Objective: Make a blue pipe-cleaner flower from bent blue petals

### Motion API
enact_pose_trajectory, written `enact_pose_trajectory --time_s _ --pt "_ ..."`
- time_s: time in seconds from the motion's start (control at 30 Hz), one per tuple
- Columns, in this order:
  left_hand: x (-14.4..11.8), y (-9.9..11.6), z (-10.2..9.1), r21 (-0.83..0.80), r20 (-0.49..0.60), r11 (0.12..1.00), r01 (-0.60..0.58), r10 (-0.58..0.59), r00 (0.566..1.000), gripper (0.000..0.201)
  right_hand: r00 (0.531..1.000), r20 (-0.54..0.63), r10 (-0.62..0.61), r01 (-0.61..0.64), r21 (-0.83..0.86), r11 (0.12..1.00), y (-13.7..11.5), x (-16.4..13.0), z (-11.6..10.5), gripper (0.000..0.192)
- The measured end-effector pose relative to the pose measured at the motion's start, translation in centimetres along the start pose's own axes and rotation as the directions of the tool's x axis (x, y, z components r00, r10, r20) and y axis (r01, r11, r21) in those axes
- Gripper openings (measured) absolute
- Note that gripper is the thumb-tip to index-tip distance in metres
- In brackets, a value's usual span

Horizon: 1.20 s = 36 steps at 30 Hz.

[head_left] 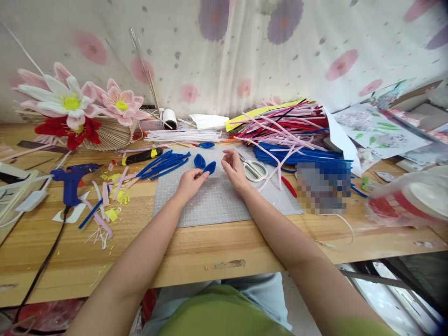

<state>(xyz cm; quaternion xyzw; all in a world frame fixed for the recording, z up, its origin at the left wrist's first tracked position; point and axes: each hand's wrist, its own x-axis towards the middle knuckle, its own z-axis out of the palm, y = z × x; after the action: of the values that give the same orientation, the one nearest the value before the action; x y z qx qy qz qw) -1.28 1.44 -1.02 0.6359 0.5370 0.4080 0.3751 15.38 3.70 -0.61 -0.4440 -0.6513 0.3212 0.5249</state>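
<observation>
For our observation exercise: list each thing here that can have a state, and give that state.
Left hand: shut on blue petals.
Right hand: open, fingers curled, holding nothing.
Scissors: closed, lying flat on the mat.
Glue gun: propped on the table, corded.
Paper flowers: finished, propped up.

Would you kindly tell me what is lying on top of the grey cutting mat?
On the grey cutting mat rest both hands: the left hand holds blue petal shapes, the right hand is empty. Scissors lie at its edge. The mat beneath the hands is hidden.
</observation>
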Motion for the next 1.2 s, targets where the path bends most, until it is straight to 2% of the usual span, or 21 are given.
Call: enact_pose_trajectory --time_s 0.1,0.17,0.43,0.77,0.87,1.07,1.2 --pt "-0.2 0.0 -0.1 0.021 0.094 1.0 -0.007 0.005 0.996 0.035 0.976 0.188 0.111 -0.145 0.182 0.973 0.4 0.4 -0.1 0.033" --pt "-0.2 0.1 0.0 0.006 0.123 1.0 -0.013 0.012 0.992 0.037 0.96 0.245 0.135 -0.196 0.243 0.95 0.4 0.4 -0.1 0.035" --pt "-0.3 1.2 0.1 -0.146 0.199 0.989 0.034 -0.004 0.98 0.045 0.916 0.327 0.231 -0.364 0.441 0.82 -0.5 0.4 -0.1 0.033" --pt "-0.2 0.8 0.1 -0.181 0.21 0.981 0.068 -0.029 0.977 0.046 0.888 0.38 0.259 -0.437 0.522 0.732 -0.8 0.5 -0.4 0.042" --pt "-0.2 0.9 0.1 -0.199 0.189 0.978 0.058 -0.02 0.982 0.046 0.896 0.365 0.253 -0.42 0.511 0.75 -0.9 0.4 -0.4 0.04" --pt "-0.5 1.4 0.1 -0.167 0.161 0.986 0.018 0.009 0.987 0.043 0.91 0.353 0.219 -0.322 0.267 0.908 -0.9 0.0 0.7 0.045" --pt "-0.6 1.2 0.3 -0.125 0.118 0.992 -0.011 0.026 0.993 0.037 0.932 0.319 0.175 -0.255 0.229 0.939 -0.3 0.0 1.4 0.05"
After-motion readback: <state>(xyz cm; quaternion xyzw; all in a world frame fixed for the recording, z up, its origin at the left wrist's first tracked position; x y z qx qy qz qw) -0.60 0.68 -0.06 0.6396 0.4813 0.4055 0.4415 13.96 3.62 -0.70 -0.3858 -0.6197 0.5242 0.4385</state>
